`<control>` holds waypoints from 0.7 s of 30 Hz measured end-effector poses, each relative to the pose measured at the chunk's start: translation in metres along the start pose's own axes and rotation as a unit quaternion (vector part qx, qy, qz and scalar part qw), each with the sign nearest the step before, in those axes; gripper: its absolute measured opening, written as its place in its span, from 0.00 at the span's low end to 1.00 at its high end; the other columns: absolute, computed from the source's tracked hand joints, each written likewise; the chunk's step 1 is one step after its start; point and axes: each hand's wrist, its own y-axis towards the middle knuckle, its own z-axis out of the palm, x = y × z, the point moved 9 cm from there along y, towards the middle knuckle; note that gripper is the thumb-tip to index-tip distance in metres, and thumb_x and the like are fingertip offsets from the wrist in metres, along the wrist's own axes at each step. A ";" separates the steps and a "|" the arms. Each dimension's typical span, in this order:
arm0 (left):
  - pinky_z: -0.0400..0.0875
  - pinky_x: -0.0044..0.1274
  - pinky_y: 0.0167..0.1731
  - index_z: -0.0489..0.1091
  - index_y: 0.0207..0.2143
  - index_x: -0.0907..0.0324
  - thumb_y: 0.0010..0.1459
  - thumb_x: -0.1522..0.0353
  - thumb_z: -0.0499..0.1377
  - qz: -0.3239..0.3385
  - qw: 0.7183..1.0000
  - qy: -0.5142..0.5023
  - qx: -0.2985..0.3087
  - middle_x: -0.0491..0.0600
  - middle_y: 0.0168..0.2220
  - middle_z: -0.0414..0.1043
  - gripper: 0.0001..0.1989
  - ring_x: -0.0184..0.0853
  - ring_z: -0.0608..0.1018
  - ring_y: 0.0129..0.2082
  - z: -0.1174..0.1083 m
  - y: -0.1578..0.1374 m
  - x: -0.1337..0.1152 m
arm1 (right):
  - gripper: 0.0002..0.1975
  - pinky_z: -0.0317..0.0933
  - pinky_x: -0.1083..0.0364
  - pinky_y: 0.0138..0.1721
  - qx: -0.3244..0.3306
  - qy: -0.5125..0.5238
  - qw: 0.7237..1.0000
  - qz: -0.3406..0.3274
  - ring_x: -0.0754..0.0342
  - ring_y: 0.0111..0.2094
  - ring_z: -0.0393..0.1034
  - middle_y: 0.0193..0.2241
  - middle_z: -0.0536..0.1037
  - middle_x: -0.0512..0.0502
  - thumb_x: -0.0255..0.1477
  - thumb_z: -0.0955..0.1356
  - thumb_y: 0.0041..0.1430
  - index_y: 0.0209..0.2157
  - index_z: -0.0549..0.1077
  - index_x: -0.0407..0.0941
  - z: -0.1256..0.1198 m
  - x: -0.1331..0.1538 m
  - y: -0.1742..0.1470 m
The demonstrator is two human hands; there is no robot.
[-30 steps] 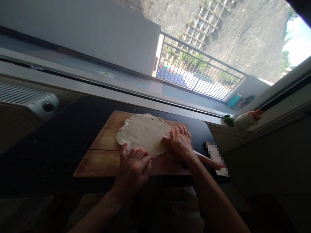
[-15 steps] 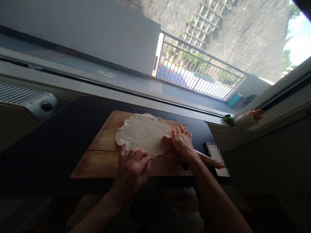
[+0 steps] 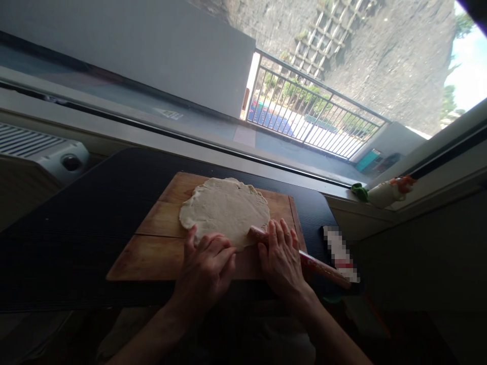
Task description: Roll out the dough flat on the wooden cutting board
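A wide sheet of rolled dough (image 3: 226, 208) lies on the wooden board (image 3: 152, 256), its rim uneven. At its near edge is my left hand (image 3: 207, 261), fingers bent and closed on the dough, thumb resting on the left part of it. My right hand (image 3: 281, 253) lies over the rolling pin (image 3: 323, 268) with its fingers stretched out, pressing it from above. The pin's near-left end touches the lower right edge of the dough; its other end reaches past the board to the right.
The board is on a dark table (image 3: 95, 213) by a window. Right of the board lies a pixelated flat object (image 3: 340, 253). A small white pot (image 3: 384, 191) with green and orange parts sits on the sill. A white radiator (image 3: 49, 152) stands at the left.
My right hand has drawn back towards me, and the rolling pin has rolled nearer with it, down the dough's right edge. My left hand has stayed in about the same place.
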 end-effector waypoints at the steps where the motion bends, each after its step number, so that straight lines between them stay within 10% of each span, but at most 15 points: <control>1: 0.39 0.48 0.60 0.74 0.35 0.55 0.58 0.70 0.54 0.000 1.000 0.001 0.002 0.46 0.36 0.74 0.08 0.38 0.73 0.44 0.000 0.000 0.000 | 0.28 0.30 0.44 0.63 -0.003 -0.004 1.000 0.002 0.47 0.66 0.32 0.64 0.52 0.41 0.39 0.51 0.66 0.62 0.54 0.38 -0.001 -0.001 0.001; 6: 0.37 0.49 0.60 0.74 0.36 0.54 0.58 0.70 0.54 0.002 1.000 0.005 0.001 0.46 0.37 0.74 0.09 0.39 0.73 0.45 -0.001 0.000 -0.001 | 0.28 0.38 0.40 0.61 0.055 0.015 0.993 0.107 0.43 0.65 0.37 0.64 0.51 0.39 0.40 0.49 0.67 0.57 0.64 0.40 0.005 -0.033 0.027; 11: 0.39 0.48 0.60 0.74 0.36 0.54 0.58 0.71 0.54 0.007 1.000 0.011 -0.003 0.46 0.41 0.75 0.09 0.39 0.72 0.47 -0.001 0.000 -0.002 | 0.31 0.31 0.47 0.64 0.032 0.005 0.999 0.002 0.50 0.66 0.32 0.65 0.50 0.41 0.41 0.50 0.67 0.63 0.52 0.37 0.003 -0.006 -0.007; 17: 0.36 0.51 0.59 0.74 0.37 0.54 0.58 0.71 0.54 0.014 0.999 0.042 0.019 0.46 0.40 0.76 0.09 0.41 0.72 0.47 0.000 0.003 -0.010 | 0.32 0.37 0.43 0.62 0.077 0.031 0.990 0.111 0.44 0.66 0.36 0.65 0.49 0.39 0.43 0.47 0.66 0.60 0.60 0.39 0.013 -0.044 0.036; 21: 0.38 0.51 0.59 0.73 0.39 0.55 0.58 0.70 0.55 0.019 0.996 0.074 0.042 0.48 0.39 0.74 0.09 0.41 0.72 0.45 0.006 0.008 -0.013 | 0.30 0.33 0.45 0.63 0.051 0.017 0.998 0.045 0.47 0.66 0.33 0.65 0.49 0.41 0.42 0.48 0.67 0.61 0.57 0.39 0.009 -0.028 0.021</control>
